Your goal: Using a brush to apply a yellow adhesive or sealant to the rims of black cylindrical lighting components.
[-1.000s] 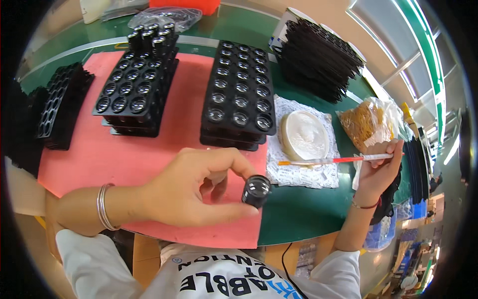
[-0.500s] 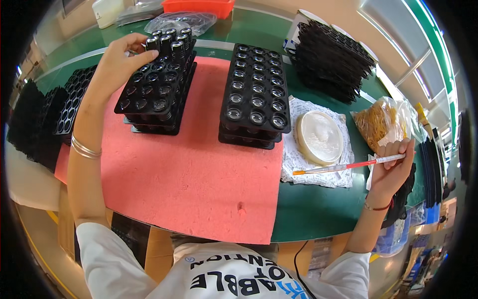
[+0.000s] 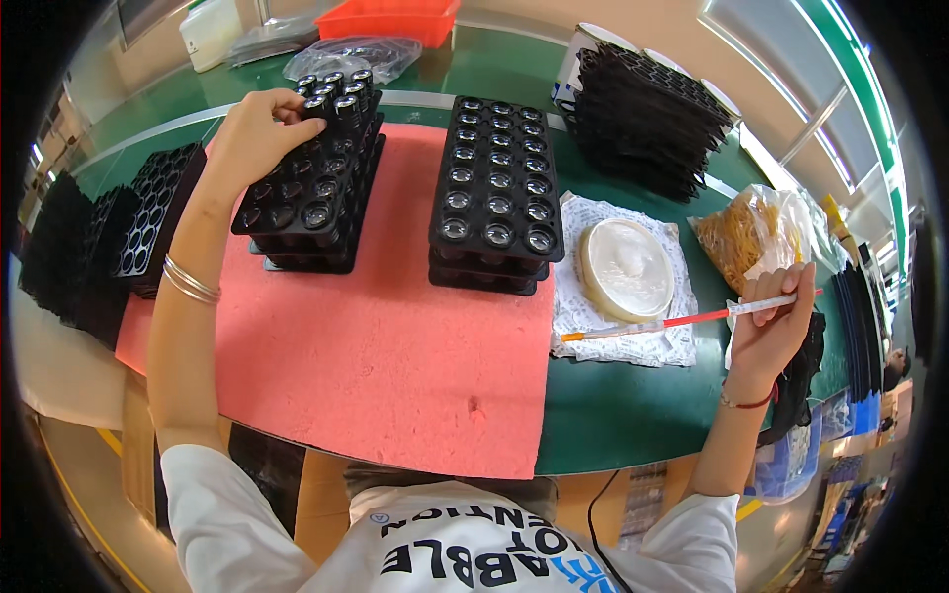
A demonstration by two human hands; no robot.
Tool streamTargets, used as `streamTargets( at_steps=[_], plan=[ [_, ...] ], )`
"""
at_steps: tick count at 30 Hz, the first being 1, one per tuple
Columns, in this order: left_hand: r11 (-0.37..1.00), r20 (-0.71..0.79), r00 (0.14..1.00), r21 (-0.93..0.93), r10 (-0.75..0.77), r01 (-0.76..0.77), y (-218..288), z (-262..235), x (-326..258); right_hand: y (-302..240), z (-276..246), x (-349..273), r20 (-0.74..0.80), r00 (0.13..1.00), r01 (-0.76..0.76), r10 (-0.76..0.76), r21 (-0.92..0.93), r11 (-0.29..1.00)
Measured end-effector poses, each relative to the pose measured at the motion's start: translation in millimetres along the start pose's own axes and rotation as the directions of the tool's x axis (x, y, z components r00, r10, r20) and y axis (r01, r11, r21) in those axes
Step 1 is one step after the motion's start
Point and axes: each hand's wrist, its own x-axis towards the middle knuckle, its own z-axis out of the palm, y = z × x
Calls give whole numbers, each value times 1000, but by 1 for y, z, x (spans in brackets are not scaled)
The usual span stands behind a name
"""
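My left hand (image 3: 262, 138) is at the far end of the left black tray (image 3: 282, 235), thumb and fingers closed around a small shiny-topped black cylinder (image 3: 315, 105). Several similar cylinders (image 3: 346, 103) stand up beside it, higher than the round clear-topped pieces nearer me. In my right hand (image 3: 769, 321) is a slim paintbrush (image 3: 692, 319) with a red and white handle, its orange bristles pointing left. The brush crosses in front of a round, shallow pale dish (image 3: 630, 269) on a printed white cloth (image 3: 682, 346). Another black tray (image 3: 497, 247) holds rows of clear-topped round pieces.
A pink foam mat (image 3: 376, 395) lies under both trays on the green table (image 3: 613, 425). Stacks of empty black trays stand at the left (image 3: 163, 212) and back right (image 3: 643, 119). A bag of yellowish bands (image 3: 741, 237) lies right; a red-orange bin (image 3: 390, 20) sits behind.
My left hand has shifted slightly right and nearer, from one upright cylinder to the row in front. The brush has moved a little left, still in my right hand.
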Motion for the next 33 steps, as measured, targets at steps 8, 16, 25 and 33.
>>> streamTargets(
  at_steps=[8,16,25,33],
  plan=[
    [996,22,998,70,-53,51,11,-9,-5,-4,1,1,-64,995,70,-71,-22,997],
    [995,-200,974,16,103,-101,126,-18,-34,-22,-4,-5,-209,942,273,-264,15,962],
    [796,362,932,560,13,-228,203,51,-5,-34,-16,-2,-213,745,552,-633,-335,763],
    [711,399,901,683,-171,-167,218,63,19,-39,-23,-9,71,671,699,-738,-393,598]
  ],
)
